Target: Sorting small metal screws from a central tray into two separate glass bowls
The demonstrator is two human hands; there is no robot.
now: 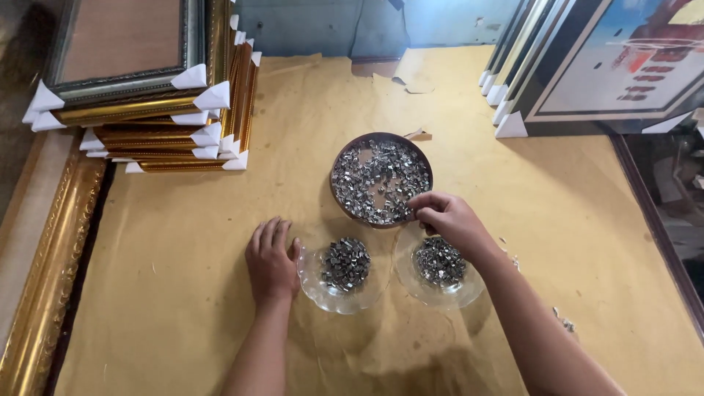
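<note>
Silver metal clips (380, 180) fill a dark brown bowl (345, 158). Two clear glass dishes (317, 286) sit on tan paper (183, 257). The stacked frames (158, 125) are gold.

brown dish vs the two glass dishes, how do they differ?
The brown dish is opaque and dark with a plain round rim; the left glass dish and right glass dish are clear with wavy rims. The brown dish lies farther from the person, and its metal pieces spread wide, while in each glass dish they sit in a small central heap. The right hand reaches the brown dish; the left hand rests against the left glass dish. All hold the same small silvery pieces.
</note>
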